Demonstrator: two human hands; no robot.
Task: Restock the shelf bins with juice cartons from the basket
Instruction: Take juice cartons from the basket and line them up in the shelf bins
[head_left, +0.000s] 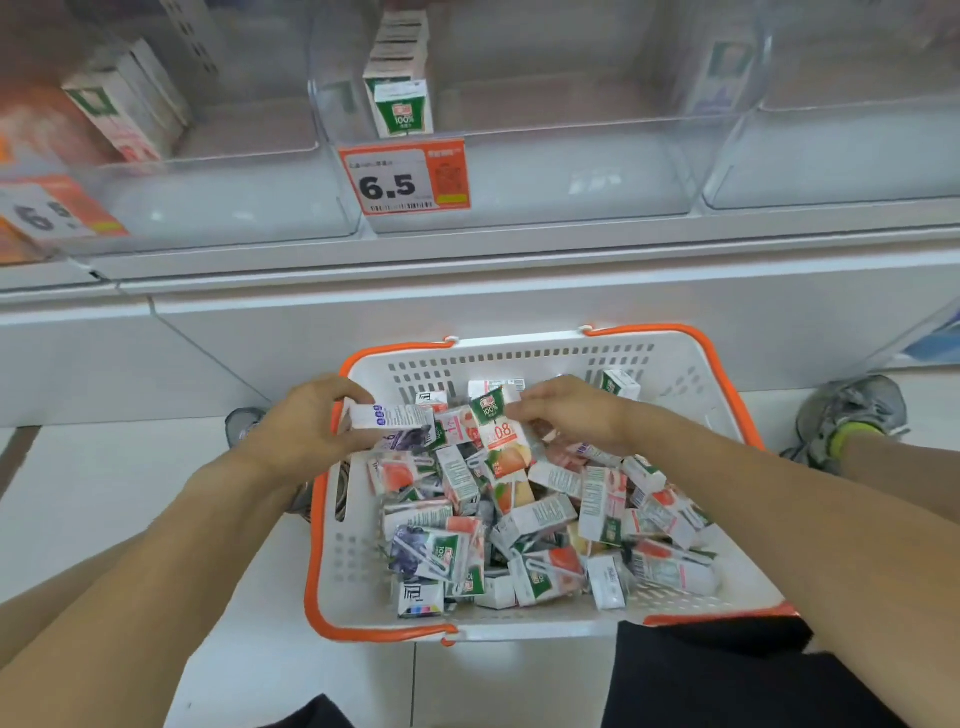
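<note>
White basket (358, 540) with orange rim sits on the floor below the shelf bins (519, 171), heaped with small juice cartons lying every way. Left hand (306, 421) grips a white carton with purple print (389, 417), long axis level, running left to right above the basket's left edge. Right hand (571, 415) pinches a green-topped peach carton (501, 434) by its upper end, long axis near upright, top tilted slightly left.

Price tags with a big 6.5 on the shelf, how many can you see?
2. One orange-and-white price tag hangs on the front of the middle clear plastic bin. The other orange-and-white tag is at the far left, blurred. More may lie outside the view.
</note>
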